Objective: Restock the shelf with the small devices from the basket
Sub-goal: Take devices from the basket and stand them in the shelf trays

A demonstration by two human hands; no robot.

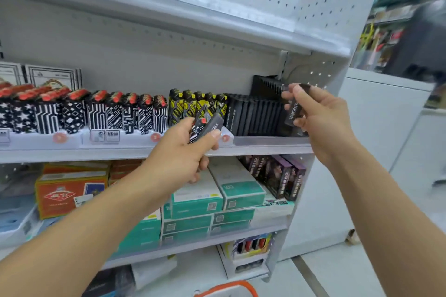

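A white shelf (pixel 265 146) runs across the middle of the frame, and it is packed with small things standing in rows. At the left are black-and-white devices (pixel 101 113) with red tops. Next to them stand black ones with yellow marks (pixel 190 105). At the right end is a row of plain black devices (pixel 255 114), lined up side by side behind a clear front strip.

Below, in the lower middle, teal and white boxes (pixel 217 200) are stacked. An orange box (pixel 67 196) sits at the lower left.

At the bottom edge, an orange rim of the basket (pixel 228 288) peeks in.

The left hand (pixel 183 152) is closed around a few small devices (pixel 205 128), one patterned with a red top, one dark grey with white numbers. It is just in front of the shelf edge.

The right hand (pixel 321 118) pinches one dark device (pixel 295 108) with white numbers, upright, near the black row.
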